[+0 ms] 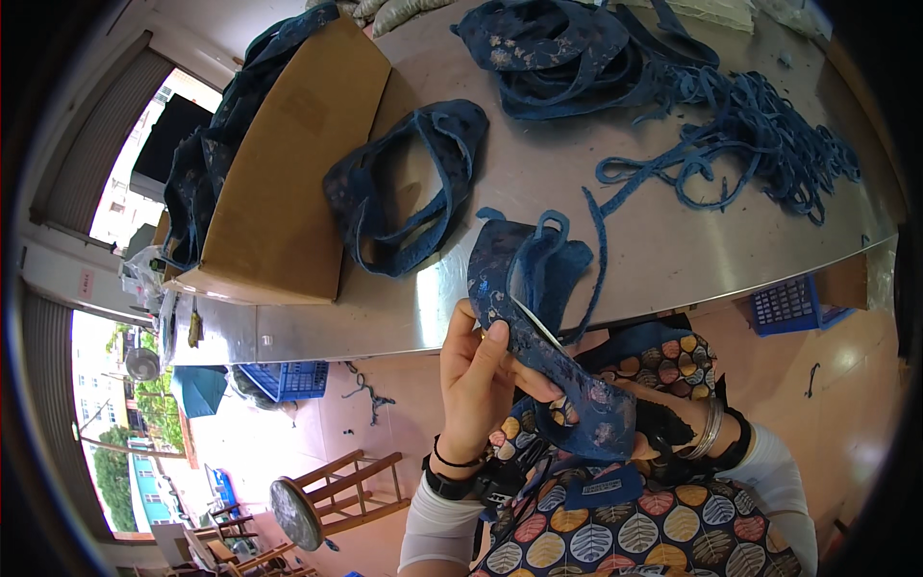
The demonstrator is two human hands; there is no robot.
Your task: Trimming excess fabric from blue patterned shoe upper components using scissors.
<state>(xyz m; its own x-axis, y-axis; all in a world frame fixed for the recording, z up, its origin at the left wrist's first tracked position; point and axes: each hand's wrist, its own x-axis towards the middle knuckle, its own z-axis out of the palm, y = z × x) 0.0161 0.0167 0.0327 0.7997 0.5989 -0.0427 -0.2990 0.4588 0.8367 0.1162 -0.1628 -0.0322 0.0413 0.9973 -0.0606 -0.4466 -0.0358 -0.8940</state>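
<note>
My left hand (486, 370) pinches a dark blue strip of cloth (596, 409) with a faint flower print, thumb on top. The strip is held up over the table's near edge and droops in a loop toward my lap. Along its inner edge shows a thin bright blade (538, 323), apparently of scissors. My right hand (678, 402) is behind the cloth on the right, its fingers mostly hidden, closed around the scissors. A narrow blue offcut (598, 255) hangs beside the cloth.
On the metal table (423, 322) lie a looped blue strip (461, 144), a bundle of strips (567, 58) and a heap of thin offcuts (769, 144). A cardboard box (298, 154) with more cloth stands left. Below are blue crates (784, 306) and a stool (293, 514).
</note>
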